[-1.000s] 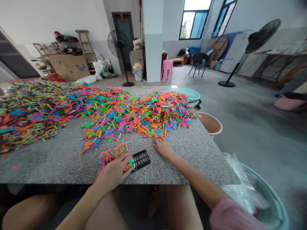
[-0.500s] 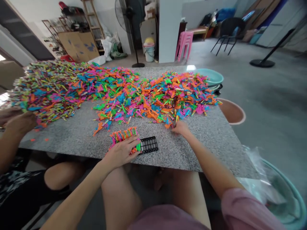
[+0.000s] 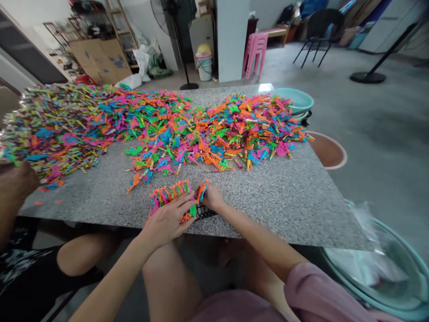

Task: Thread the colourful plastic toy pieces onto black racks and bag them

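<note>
Near the table's front edge, a black plastic grid rack (image 3: pixel 207 212) holds a tightly packed row of pink, orange and green toy guns (image 3: pixel 166 192). My left hand (image 3: pixel 170 216) lies across the row, its fingers stretched out and touching the toys. At the row's right end, my right hand (image 3: pixel 212 197) is closed on small plastic toy guns (image 3: pixel 201 191), orange and blue, just above the rack. My fingers partly hide how many it holds. Behind both hands spreads a large heap of loose toy guns (image 3: pixel 214 138) in mixed colours.
A stone-patterned table (image 3: pixel 278 197) carries the heaps. At the left, a co-worker's hand (image 3: pixel 20 181) is beside the farther heap. A teal basin (image 3: pixel 295 99) and a brown basin (image 3: pixel 326 150) stand past the right edge. A teal basket (image 3: pixel 417 268) with clear plastic is lower right.
My right hand has come from the heap's front edge to the rack, bringing toy guns with it. My left hand stays on the row. The co-worker's hand has shifted left.
</note>
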Demonstrator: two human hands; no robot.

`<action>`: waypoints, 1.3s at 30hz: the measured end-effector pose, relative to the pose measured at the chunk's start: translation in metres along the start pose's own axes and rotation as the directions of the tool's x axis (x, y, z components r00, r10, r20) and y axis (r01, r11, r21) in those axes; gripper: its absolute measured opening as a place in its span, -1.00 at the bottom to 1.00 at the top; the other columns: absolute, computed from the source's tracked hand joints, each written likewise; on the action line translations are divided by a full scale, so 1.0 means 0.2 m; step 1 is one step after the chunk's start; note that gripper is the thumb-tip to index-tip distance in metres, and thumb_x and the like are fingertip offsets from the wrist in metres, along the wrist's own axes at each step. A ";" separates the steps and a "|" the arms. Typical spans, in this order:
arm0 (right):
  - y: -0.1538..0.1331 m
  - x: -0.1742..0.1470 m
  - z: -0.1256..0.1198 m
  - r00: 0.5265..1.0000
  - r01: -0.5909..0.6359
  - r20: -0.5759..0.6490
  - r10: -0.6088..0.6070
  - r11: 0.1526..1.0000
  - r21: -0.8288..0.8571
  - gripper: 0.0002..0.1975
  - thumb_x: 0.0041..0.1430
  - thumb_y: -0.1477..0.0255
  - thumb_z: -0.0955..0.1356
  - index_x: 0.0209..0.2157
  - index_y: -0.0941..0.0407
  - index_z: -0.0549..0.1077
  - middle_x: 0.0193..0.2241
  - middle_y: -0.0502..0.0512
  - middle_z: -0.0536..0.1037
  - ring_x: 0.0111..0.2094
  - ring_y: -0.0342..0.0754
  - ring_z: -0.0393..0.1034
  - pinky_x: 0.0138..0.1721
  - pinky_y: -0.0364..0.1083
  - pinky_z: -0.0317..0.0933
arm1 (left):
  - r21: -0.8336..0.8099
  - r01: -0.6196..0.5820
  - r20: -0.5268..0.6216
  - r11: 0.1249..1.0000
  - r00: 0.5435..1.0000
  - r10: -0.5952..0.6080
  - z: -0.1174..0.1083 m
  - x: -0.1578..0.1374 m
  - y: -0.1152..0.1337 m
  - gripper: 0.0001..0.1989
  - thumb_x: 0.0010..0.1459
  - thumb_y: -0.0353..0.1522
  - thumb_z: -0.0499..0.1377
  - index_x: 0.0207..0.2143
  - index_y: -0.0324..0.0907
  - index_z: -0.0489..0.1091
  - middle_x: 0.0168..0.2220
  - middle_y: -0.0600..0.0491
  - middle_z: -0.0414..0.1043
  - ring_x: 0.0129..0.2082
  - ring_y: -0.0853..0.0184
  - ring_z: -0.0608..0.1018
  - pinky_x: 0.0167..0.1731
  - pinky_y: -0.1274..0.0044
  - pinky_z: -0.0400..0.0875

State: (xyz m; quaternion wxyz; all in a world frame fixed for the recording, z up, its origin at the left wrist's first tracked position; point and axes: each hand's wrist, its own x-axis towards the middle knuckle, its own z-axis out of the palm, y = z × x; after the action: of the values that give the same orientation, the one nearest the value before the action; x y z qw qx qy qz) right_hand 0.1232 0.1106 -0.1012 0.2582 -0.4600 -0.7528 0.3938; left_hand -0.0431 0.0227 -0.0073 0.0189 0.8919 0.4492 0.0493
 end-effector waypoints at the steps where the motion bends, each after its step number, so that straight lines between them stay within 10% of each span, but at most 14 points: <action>1: -0.02 0.02 0.00 0.999 0.015 0.050 -0.011 0.996 -0.087 -0.87 -0.01 0.55 0.40 -0.33 0.15 0.52 -0.39 0.11 0.61 -0.31 0.00 0.51 -0.25 -0.12 0.30 | -0.002 -0.005 -0.003 1.000 1.000 0.005 0.00 0.00 0.00 -0.59 0.34 -0.19 0.01 0.13 -0.19 0.32 0.24 -0.09 0.30 0.22 0.19 0.38 0.19 0.34 0.34; 10: -0.12 0.14 -0.04 0.932 0.270 0.332 -0.143 0.886 -0.377 -0.80 0.13 0.51 0.35 -0.19 0.13 0.53 -0.29 0.14 0.62 -0.23 0.05 0.51 -0.23 -0.12 0.30 | 0.063 -0.066 -0.055 0.996 0.996 0.069 0.01 0.01 0.00 -0.61 0.32 -0.29 0.05 0.15 -0.16 0.32 0.19 -0.09 0.35 0.16 0.12 0.43 0.12 0.26 0.39; 18: 0.11 0.10 -0.17 0.984 0.116 -0.067 -0.164 0.882 -0.457 -0.60 0.22 0.48 0.34 0.10 0.13 0.38 0.09 0.22 0.47 0.14 0.06 0.30 0.13 0.01 0.18 | 0.062 -0.057 -0.059 0.996 0.996 0.061 0.00 0.02 0.00 -0.64 0.26 -0.30 0.13 0.09 -0.18 0.38 0.12 -0.01 0.45 0.14 0.12 0.43 0.12 0.30 0.41; 26: 0.40 -0.02 -0.48 0.944 0.323 0.109 -0.310 0.811 -0.488 -0.79 0.35 0.43 0.24 -0.22 0.16 0.49 -0.12 0.24 0.56 0.15 0.02 0.31 0.16 0.01 0.16 | 0.069 -0.043 -0.059 0.997 0.997 0.047 -0.01 0.01 0.01 -0.64 0.28 -0.27 0.11 0.11 -0.15 0.35 0.16 0.02 0.41 0.17 0.16 0.42 0.15 0.33 0.38; 32: 0.33 -0.06 -0.47 0.926 -0.285 -0.358 0.120 0.846 -0.452 -0.63 0.03 0.21 0.47 -0.22 0.17 0.48 -0.15 0.26 0.54 -0.11 0.11 0.44 -0.15 -0.03 0.29 | 0.046 -0.044 -0.068 0.998 0.997 0.047 0.02 0.00 -0.01 -0.62 0.31 -0.26 0.08 0.14 -0.17 0.32 0.18 0.00 0.39 0.19 0.15 0.41 0.16 0.32 0.38; 36: 0.25 0.00 -0.53 0.869 -0.496 -0.210 0.449 0.783 -0.375 -0.81 -0.03 0.35 0.49 -0.45 0.18 0.49 -0.47 0.13 0.54 -0.36 0.02 0.47 -0.40 -0.15 0.21 | 0.038 -0.037 -0.033 0.999 0.999 0.038 0.02 0.01 -0.01 -0.63 0.31 -0.24 0.07 0.12 -0.17 0.35 0.20 0.00 0.37 0.21 0.16 0.39 0.19 0.31 0.34; 39: 0.21 -0.09 -0.51 0.888 -0.458 -0.104 0.448 0.844 -0.279 -0.88 0.02 0.43 0.44 -0.50 0.16 0.45 -0.57 0.00 0.49 -0.54 -0.12 0.40 -0.50 -0.20 0.14 | 0.037 -0.025 -0.018 0.999 1.000 0.025 0.00 0.01 0.00 -0.62 0.32 -0.24 0.06 0.13 -0.15 0.34 0.19 0.00 0.38 0.23 0.20 0.37 0.20 0.35 0.31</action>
State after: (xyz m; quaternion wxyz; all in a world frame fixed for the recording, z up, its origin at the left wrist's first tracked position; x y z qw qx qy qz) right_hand 0.2287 0.1417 -0.0797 0.0991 -0.6646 -0.6688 0.3182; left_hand -0.0421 0.0241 -0.0082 -0.0022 0.8971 0.4390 0.0495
